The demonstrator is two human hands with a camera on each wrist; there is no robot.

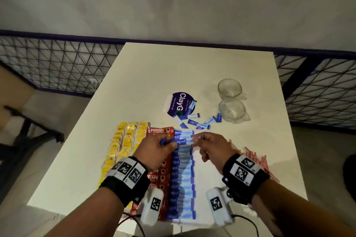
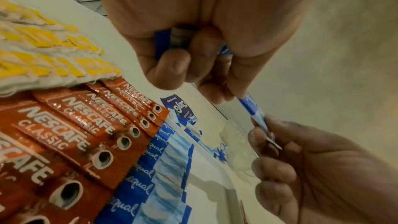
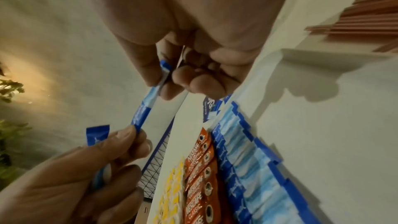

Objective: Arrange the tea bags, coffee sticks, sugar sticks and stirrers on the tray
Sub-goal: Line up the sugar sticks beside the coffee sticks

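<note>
Blue sugar stick (image 1: 178, 141) pinched between my left hand (image 1: 154, 150) and right hand (image 1: 212, 147); jerky placement could scatter the sugar row (image 1: 183, 175).

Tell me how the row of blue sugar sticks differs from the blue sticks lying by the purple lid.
The row of blue sugar sticks lies overlapped in one neat column beside the red coffee sticks; the loose blue sticks lie scattered at odd angles, mostly apart, near the purple lid. The row holds far more. Both share the same blue-and-white wrapper.

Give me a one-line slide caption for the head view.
Both hands, left hand and right hand, hold a blue sugar stick above rows of tea bags, coffee sticks and sugar sticks.
</note>
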